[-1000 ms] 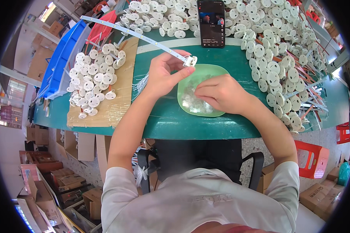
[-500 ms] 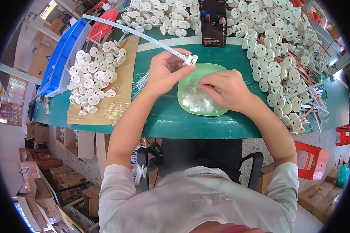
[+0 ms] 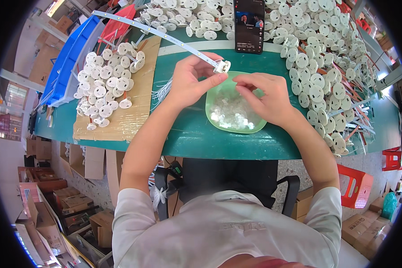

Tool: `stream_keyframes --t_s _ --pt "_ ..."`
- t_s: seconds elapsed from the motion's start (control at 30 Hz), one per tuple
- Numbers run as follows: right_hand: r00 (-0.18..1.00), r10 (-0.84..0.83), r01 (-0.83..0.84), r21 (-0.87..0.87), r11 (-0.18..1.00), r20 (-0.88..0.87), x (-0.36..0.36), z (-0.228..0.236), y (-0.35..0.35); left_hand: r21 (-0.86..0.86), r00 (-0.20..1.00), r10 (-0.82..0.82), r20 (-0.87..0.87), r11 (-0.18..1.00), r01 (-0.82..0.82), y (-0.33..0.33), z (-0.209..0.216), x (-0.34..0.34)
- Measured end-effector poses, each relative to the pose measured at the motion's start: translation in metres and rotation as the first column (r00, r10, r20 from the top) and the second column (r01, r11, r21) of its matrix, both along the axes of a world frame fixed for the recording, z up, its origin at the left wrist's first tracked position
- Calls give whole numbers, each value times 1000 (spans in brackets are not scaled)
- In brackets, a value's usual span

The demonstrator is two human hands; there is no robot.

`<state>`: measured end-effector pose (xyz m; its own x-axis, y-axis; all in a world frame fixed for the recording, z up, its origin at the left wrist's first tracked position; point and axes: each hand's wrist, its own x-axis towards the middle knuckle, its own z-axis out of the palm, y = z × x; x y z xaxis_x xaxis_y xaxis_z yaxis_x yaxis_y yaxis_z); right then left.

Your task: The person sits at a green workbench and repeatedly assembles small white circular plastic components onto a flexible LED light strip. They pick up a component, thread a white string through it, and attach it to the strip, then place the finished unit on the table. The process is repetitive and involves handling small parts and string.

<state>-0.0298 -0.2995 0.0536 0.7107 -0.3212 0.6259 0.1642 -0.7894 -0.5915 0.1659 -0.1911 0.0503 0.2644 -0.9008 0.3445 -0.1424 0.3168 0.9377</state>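
Take the green bowl (image 3: pixel 235 130) as the middle of the clock, and here's the left hand (image 3: pixel 190 87) at ten o'clock, thumb and forefinger pinching the small white end piece (image 3: pixel 222 67) of a long light strip (image 3: pixel 165 37). That piece sits just over the bowl's eleven-o'clock rim, the strip slanting away toward ten; gripped by its end, I'd say, so that end faces the other hand.

And the right hand (image 3: pixel 270 96)! Over the bowl's two-o'clock side, forefinger and thumb curved toward each other, a little apart at the tips; whether a tiny piece sits there, I can't tell. Clear flakes (image 3: pixel 230 114) fill the bowl below, probably set so close to spare any reaching.

At nine, white discs (image 3: pixel 105 85) crowd a cardboard sheet (image 3: pixel 138 107), likely there to keep that pile together. From one to three, a bigger heap (image 3: pixel 317 89) sprawls. Noon: a phone (image 3: pixel 249 29), its lit screen turned to the worker, presumably for easy viewing.
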Motion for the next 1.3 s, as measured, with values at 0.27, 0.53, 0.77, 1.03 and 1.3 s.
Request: stream_keyframes --t_s 0.27,0.53,0.77,1.03,1.3 --pt "1000 11 2 639 769 -17 -3 4 1 -14 992 -75 -106 997 74 1 -1 -5" --pt "997 -11 -38 628 777 74 -2 4 -2 -44 989 -139 -49 990 137 1 -3 -7" --pt "997 -66 50 386 921 27 -2 2 -6 -27 991 -125 -37 992 124 1 -3 -5" --pt "998 -70 57 479 876 8 -2 10 1 -19 988 -119 -100 993 118 2 -3 -10" --pt "995 -87 62 374 925 50 -6 5 -3 -29 991 -132 -12 991 131 0 -6 -5"
